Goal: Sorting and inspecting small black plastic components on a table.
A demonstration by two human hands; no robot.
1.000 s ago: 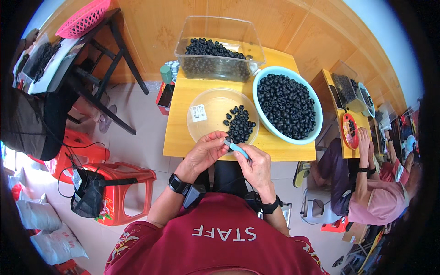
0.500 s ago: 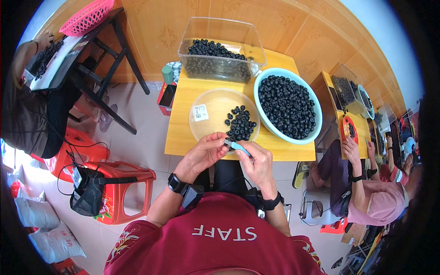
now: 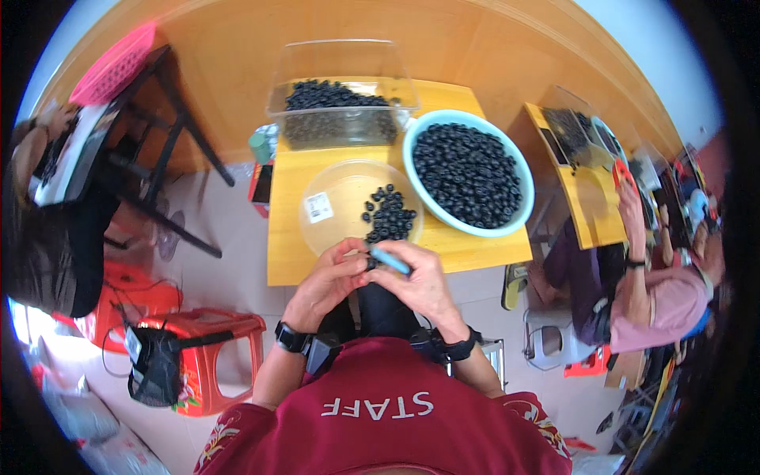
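Left hand [image 3: 328, 281] closed, fingertips pinching small dark round fruit [image 3: 369, 262] at near table edge. Right hand [image 3: 419, 281] gripping light blue tool [image 3: 390, 260], tip touching fruit. Both hands just below shallow clear bowl [image 3: 332, 207]: white square label on left inside, small pile of dark fruit [image 3: 388, 214] on right. Pale blue basin [image 3: 516, 222] right of bowl, heaped with same fruit. Clear rectangular tub [image 3: 346, 75] at far table edge, fruit layer inside. Yellow wooden table [image 3: 289, 257]. Red plastic stool [image 3: 214, 356] lower left.
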